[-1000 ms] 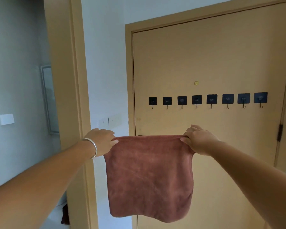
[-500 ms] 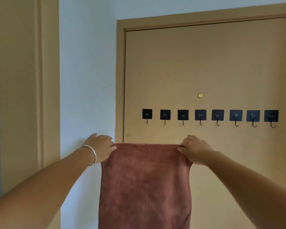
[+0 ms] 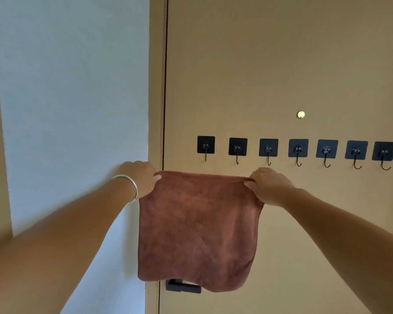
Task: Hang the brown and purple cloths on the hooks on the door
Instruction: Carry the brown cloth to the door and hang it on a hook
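The brown cloth [image 3: 199,230] hangs flat in front of the tan door [image 3: 270,64], stretched between my hands. My left hand [image 3: 140,176], with a silver bangle on its wrist, pinches the cloth's upper left corner. At the upper right corner, my right hand [image 3: 269,185] grips the cloth. A row of several black square hooks [image 3: 268,148] runs across the door just above the cloth's top edge. The leftmost hook [image 3: 205,145] sits above the cloth's middle. No purple cloth is in view.
A black door handle [image 3: 183,286] shows partly behind the cloth's lower edge. A small brass peephole [image 3: 300,114] sits above the hooks. The door frame [image 3: 156,87] and a white wall [image 3: 73,98] lie to the left.
The door and hooks have come closer and shifted right in view. My hands have raised the cloth nearer the hook row, still holding both top corners.
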`<state>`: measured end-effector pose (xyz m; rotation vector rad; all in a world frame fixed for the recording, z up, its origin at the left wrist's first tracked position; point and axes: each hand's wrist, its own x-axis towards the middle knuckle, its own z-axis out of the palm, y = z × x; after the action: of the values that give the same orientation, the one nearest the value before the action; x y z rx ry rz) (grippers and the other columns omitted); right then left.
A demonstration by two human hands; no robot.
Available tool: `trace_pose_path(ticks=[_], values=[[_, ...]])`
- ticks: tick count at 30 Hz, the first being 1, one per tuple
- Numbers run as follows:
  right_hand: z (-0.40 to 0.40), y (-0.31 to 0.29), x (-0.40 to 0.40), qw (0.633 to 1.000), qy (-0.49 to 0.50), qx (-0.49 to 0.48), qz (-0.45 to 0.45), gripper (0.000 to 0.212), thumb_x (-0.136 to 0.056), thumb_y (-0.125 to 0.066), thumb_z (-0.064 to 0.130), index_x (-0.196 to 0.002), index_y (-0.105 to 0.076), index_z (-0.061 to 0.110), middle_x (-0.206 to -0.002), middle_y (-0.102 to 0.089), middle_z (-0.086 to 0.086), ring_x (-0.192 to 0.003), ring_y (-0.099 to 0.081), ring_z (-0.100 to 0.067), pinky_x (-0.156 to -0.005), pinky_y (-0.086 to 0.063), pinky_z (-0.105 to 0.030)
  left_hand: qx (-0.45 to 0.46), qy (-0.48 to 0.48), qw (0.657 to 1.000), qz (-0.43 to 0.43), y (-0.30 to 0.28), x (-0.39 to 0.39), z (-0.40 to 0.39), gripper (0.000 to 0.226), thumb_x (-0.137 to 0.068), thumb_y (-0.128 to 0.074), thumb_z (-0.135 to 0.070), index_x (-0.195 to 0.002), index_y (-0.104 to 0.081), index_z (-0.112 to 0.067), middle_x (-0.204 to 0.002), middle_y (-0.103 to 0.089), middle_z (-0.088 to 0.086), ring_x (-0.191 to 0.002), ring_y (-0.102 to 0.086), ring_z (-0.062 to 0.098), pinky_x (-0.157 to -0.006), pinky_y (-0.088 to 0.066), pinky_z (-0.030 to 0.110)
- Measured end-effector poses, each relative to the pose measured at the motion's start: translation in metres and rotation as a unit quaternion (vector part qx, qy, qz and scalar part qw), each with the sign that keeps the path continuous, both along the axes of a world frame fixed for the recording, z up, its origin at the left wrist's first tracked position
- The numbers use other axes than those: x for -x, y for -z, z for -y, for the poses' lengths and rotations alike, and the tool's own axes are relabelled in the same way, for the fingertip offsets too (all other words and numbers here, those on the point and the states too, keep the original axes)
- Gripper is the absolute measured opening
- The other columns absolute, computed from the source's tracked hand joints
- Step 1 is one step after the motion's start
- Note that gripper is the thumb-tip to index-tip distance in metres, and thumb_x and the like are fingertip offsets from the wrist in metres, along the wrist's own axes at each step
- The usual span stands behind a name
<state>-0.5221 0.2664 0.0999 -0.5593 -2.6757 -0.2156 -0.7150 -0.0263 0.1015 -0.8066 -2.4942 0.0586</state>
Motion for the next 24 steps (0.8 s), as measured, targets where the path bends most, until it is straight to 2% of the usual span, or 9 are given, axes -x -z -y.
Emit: trace_pose_path(ticks=[3,8,13,16,18,19,21,23,24], values=[[-0.016,-0.002,0.029,1.0,-0.007,0.003,-0.017,0.041,-0.101,-0.03,0.047,-0.102,-0.062,0.021,-0.107,-0.057,-0.001,-0.095,-0.047,-0.017,-0.083,-0.044,-0.037,-0.006,-0.006,1.0,0.006,-0.001,0.026,-0.017,0.041,-0.098,-0.03,-0.049,-0.094,-0.06,-0.021,-0.095,-0.063,0.0,-0.088,-0.06,0.021,-0.083,-0.047,0.036],[-0.048,-0.015,0.073,0.998,-0.035,0.001,-0.051,0.04,-0.101,-0.032,0.045,-0.109,-0.065,0.022,-0.11,-0.06,0.0,-0.099,-0.054,-0.021,-0.084,-0.049,-0.04,-0.052,-0.005,0.999,0.007,-0.009,0.061,-0.045,0.035,-0.098,-0.033,-0.047,-0.079,-0.049,-0.023,-0.083,-0.06,0.001,-0.077,-0.058,0.022,-0.074,-0.049,0.036],[-0.076,-0.019,0.112,0.987,-0.118,0.004,-0.107,0.033,-0.102,-0.039,0.032,-0.12,-0.064,0.02,-0.116,-0.057,-0.001,-0.105,-0.054,-0.022,-0.084,-0.046,-0.036,-0.103,0.053,0.992,-0.042,-0.009,0.094,-0.072,0.031,-0.099,-0.038,-0.038,-0.1,-0.063,-0.019,-0.097,-0.063,-0.002,-0.09,-0.061,0.023,-0.078,-0.048,0.037],[-0.083,-0.019,0.131,0.972,-0.182,-0.025,-0.15,0.029,-0.102,-0.042,0.019,-0.12,-0.064,0.018,-0.113,-0.058,-0.003,-0.099,-0.057,-0.026,-0.083,-0.047,-0.039,-0.138,0.106,0.979,-0.105,-0.003,0.11,-0.077,0.024,-0.098,-0.044,-0.026,-0.105,-0.067,-0.022,-0.091,-0.067,-0.001,-0.081,-0.063,0.023,-0.071,-0.048,0.035],[-0.084,-0.019,0.141,0.959,-0.214,-0.045,-0.179,0.029,-0.1,-0.041,0.012,-0.119,-0.061,0.021,-0.108,-0.059,-0.002,-0.093,-0.057,-0.026,-0.076,-0.048,-0.041,-0.175,0.139,0.969,-0.103,0.0,0.12,-0.079,0.024,-0.097,-0.048,-0.019,-0.113,-0.064,-0.026,-0.09,-0.07,-0.001,-0.077,-0.064,0.024,-0.069,-0.048,0.033],[-0.084,-0.02,0.144,0.956,-0.221,-0.06,-0.185,0.029,-0.098,-0.041,0.008,-0.116,-0.056,0.024,-0.104,-0.058,0.001,-0.089,-0.057,-0.026,-0.069,-0.047,-0.039,-0.173,0.148,0.968,-0.107,0.0,0.123,-0.081,0.027,-0.096,-0.049,-0.017,-0.118,-0.061,-0.027,-0.091,-0.07,-0.002,-0.076,-0.064,0.024,-0.068,-0.048,0.032],[-0.086,-0.02,0.15,0.953,-0.233,-0.117,-0.154,0.033,-0.089,-0.043,-0.001,-0.107,-0.044,0.026,-0.098,-0.053,0.004,-0.082,-0.054,-0.026,-0.057,-0.037,-0.033,-0.115,0.164,0.972,-0.122,-0.004,0.129,-0.084,0.038,-0.09,-0.051,-0.008,-0.123,-0.055,-0.027,-0.095,-0.069,0.0,-0.075,-0.063,0.025,-0.067,-0.049,0.031],[-0.087,-0.023,0.156,0.944,-0.241,-0.21,-0.088,0.041,-0.083,-0.046,-0.005,-0.11,-0.046,0.025,-0.106,-0.052,0.002,-0.085,-0.054,-0.027,-0.059,-0.04,-0.033,-0.03,0.201,0.964,-0.173,-0.012,0.135,-0.088,0.047,-0.082,-0.054,0.0,-0.125,-0.057,-0.018,-0.11,-0.065,0.007,-0.084,-0.063,0.03,-0.07,-0.052,0.036],[-0.089,-0.026,0.158,0.938,-0.239,-0.241,-0.069,0.043,-0.084,-0.046,-0.004,-0.115,-0.05,0.026,-0.112,-0.052,0.001,-0.09,-0.055,-0.027,-0.062,-0.044,-0.034,0.0,0.197,0.963,-0.182,-0.016,0.138,-0.089,0.046,-0.083,-0.053,-0.004,-0.127,-0.057,-0.015,-0.12,-0.061,0.009,-0.095,-0.063,0.031,-0.076,-0.052,0.04]])
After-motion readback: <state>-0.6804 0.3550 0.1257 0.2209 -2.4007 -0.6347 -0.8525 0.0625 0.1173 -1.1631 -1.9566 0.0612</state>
